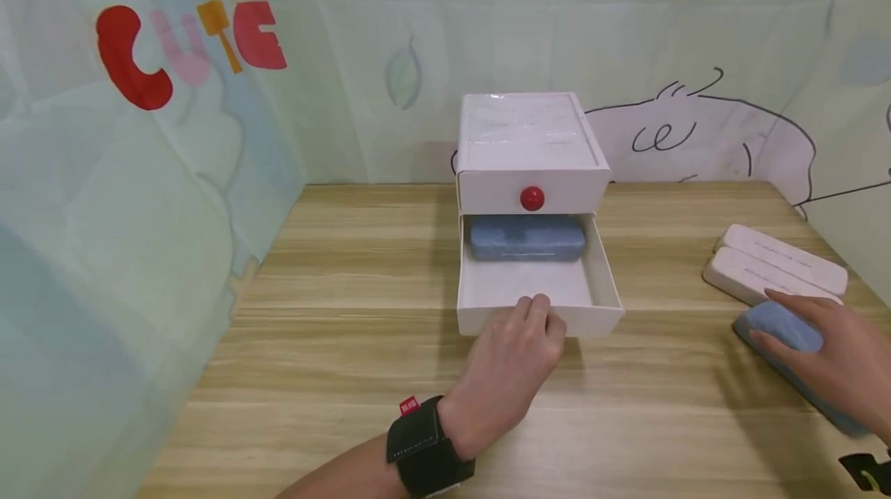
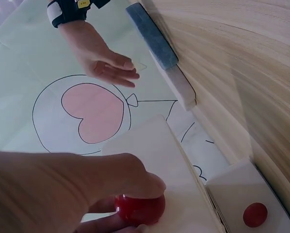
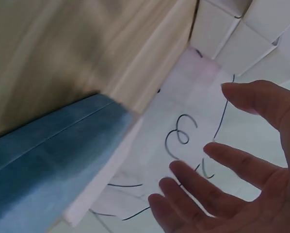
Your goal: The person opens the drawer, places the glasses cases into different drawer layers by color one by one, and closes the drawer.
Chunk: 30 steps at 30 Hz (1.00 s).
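Your left hand [image 1: 511, 363] has thumb and fingers pinched round the red knob [image 2: 141, 209] on the pulled-out lower drawer [image 1: 525, 282]. Past those fingers, behind the drawer front, there's a blue case [image 1: 527, 241] at the back, with the shut upper drawer [image 1: 487, 193] overhanging it. Your right hand [image 1: 845, 352] is loose, fingers spread just over another blue case [image 3: 62, 155]; two pale cases [image 1: 776, 275] lie side by side just beyond those fingertips.

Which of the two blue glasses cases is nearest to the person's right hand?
The blue glasses case on the table, below the right hand and beside two pale pink cases; the other blue case lies inside the open lower drawer.
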{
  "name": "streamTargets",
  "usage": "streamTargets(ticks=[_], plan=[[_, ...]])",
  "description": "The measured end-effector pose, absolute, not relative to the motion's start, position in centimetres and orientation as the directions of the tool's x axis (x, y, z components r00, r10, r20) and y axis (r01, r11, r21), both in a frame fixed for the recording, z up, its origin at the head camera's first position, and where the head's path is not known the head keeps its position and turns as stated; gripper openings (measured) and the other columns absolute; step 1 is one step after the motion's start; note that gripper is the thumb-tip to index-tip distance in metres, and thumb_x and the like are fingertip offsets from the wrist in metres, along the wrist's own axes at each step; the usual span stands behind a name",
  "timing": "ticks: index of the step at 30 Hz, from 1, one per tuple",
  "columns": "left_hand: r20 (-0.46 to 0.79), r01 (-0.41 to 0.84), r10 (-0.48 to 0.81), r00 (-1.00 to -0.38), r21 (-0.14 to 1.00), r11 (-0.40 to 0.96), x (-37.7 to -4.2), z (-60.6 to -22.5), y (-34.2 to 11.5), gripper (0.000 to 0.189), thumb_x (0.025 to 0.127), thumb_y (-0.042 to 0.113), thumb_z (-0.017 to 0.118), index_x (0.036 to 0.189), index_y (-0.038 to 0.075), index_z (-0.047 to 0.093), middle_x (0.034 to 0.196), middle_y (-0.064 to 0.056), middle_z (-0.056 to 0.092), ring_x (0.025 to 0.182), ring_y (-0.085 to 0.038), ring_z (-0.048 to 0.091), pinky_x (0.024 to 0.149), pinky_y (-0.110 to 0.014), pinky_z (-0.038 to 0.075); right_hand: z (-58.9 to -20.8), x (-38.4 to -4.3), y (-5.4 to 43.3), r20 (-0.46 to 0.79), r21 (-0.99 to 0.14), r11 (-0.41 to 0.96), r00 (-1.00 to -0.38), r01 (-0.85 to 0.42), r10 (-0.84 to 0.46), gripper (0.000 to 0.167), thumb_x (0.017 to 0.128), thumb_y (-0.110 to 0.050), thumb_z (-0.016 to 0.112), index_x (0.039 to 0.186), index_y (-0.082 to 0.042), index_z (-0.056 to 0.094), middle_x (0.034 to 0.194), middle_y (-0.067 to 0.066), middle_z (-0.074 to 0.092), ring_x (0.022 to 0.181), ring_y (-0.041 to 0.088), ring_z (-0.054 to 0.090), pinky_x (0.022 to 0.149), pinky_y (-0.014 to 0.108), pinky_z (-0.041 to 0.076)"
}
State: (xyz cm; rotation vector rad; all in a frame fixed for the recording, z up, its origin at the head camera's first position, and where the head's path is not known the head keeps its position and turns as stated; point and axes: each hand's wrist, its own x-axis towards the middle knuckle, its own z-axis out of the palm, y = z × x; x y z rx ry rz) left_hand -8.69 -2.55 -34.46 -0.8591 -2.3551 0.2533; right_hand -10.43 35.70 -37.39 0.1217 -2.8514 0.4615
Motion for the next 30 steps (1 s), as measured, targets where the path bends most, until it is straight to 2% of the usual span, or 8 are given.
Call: streamTargets(ticks=[5,9,13,20,26,30], plan=[[0.470,0.523,0.643,-0.604,-0.375,0.765,-8.7,-34.5,-2.5,0.014,0.085,0.008,0.073,0.097,0.013,0.074,0.083,0.003,0.055,0.072,-0.008,0.054,0.054,-0.016,0.045,-39.3,-9.3,37.6,0.294,-0.344,0.937,-0.955,-0.067,0.039,0.058,0.091,-0.024,0.075,0.128,0.015,0.054,0.123,0.050,0.049,0.108,0.065,0.045,0.091,0.076,0.036],[0.461,0.520,0.645,-0.609,-0.381,0.764,-8.7,-34.4,-2.5,0.015,0.084,0.009,0.074,0.098,0.013,0.074,0.083,0.002,0.056,0.073,-0.008,0.055,0.055,-0.016,0.046,-40.2,-8.9,38.5,0.296,-0.353,0.934,-0.954,-0.057,0.054,0.062,0.089,-0.027,0.077,0.123,0.018,0.051,0.120,0.053,0.047,0.103,0.068,0.045,0.088,0.076,0.037],[0.464,0.526,0.643,-0.609,-0.371,0.765,-8.7,-34.3,-2.6,0.015,0.083,0.009,0.075,0.098,0.012,0.074,0.083,0.002,0.055,0.072,-0.008,0.054,0.053,-0.016,0.045,-40.7,-8.9,39.1,0.260,-0.316,0.948,-0.965,-0.042,0.044,0.071,0.086,-0.032,0.080,0.123,0.019,0.048,0.118,0.055,0.047,0.099,0.068,0.048,0.082,0.070,0.040],[0.465,0.513,0.644,-0.608,-0.388,0.765,-8.7,-34.3,-2.5,0.016,0.083,0.009,0.074,0.098,0.013,0.075,0.083,0.002,0.055,0.072,-0.008,0.054,0.055,-0.016,0.045,-41.5,-9.2,40.2,0.237,-0.330,0.943,-0.971,-0.043,0.039,0.073,0.085,-0.027,0.080,0.129,0.018,0.043,0.116,0.053,0.046,0.099,0.065,0.049,0.079,0.066,0.038],[0.467,0.513,0.641,-0.609,-0.384,0.768,-8.7,-34.4,-2.5,0.015,0.084,0.008,0.074,0.098,0.013,0.075,0.083,0.002,0.056,0.073,-0.008,0.055,0.055,-0.016,0.046,-41.9,-9.6,40.9,0.229,-0.318,0.946,-0.973,-0.057,0.018,0.070,0.084,-0.023,0.082,0.129,0.016,0.046,0.119,0.054,0.045,0.102,0.067,0.047,0.082,0.069,0.038],[0.469,0.524,0.641,-0.607,-0.371,0.767,-8.7,-34.3,-2.5,0.015,0.083,0.008,0.075,0.098,0.013,0.075,0.083,0.002,0.056,0.073,-0.009,0.055,0.055,-0.016,0.046,-42.2,-9.6,41.1,0.219,-0.294,0.954,-0.976,-0.058,0.008,0.074,0.082,-0.025,0.084,0.134,0.014,0.048,0.122,0.054,0.045,0.105,0.070,0.046,0.085,0.072,0.038]])
